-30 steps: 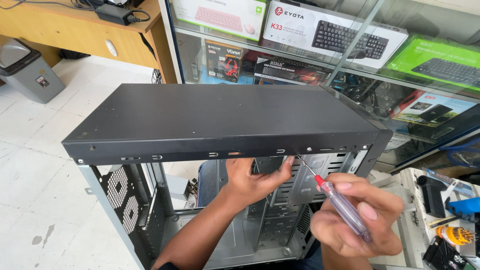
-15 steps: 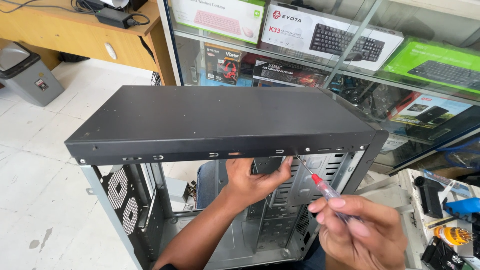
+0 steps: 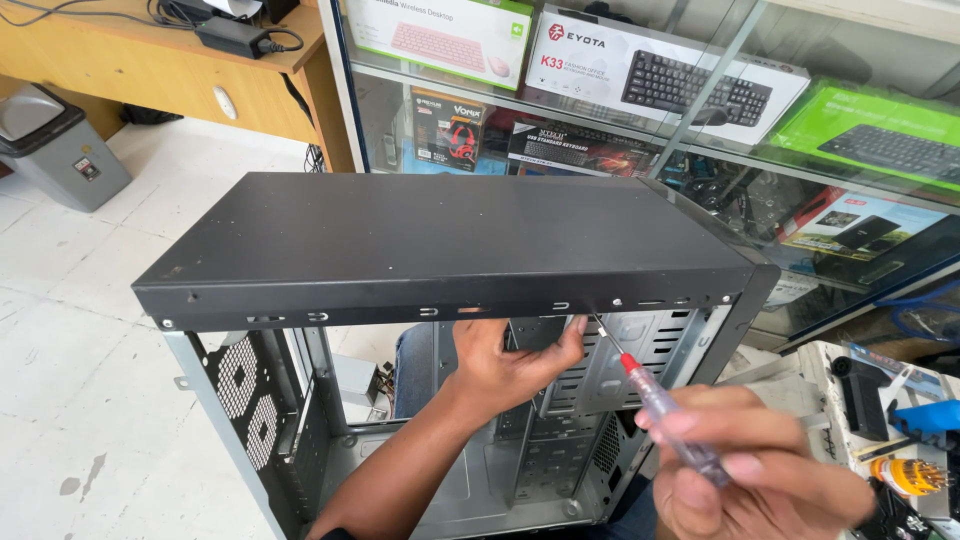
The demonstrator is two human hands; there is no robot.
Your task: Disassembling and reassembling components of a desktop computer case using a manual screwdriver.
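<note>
Under the top edge of the black case (image 3: pixel 450 250), the left hand (image 3: pixel 510 365) reached inside the open frame, its fingers curled against a grey metal bracket (image 3: pixel 575 375) just below the rim. The right hand (image 3: pixel 745 470) gripped a clear-handled screwdriver (image 3: pixel 655 405), whose thin tip touched the underside of the rim right beside the left fingertips. A slip of that tip could have jabbed the fingers or scratched the paint, since the blade met the metal at a slant. The bracket might also have dropped if the curled grip loosened. Whether the case stood on a surface was hidden; pale floor tiles (image 3: pixel 60 400) lay beyond it, with a grey bin (image 3: pixel 55 145), a wooden desk (image 3: pixel 150 75) and glass shelves of boxed keyboards (image 3: pixel 660 75) behind.
</note>
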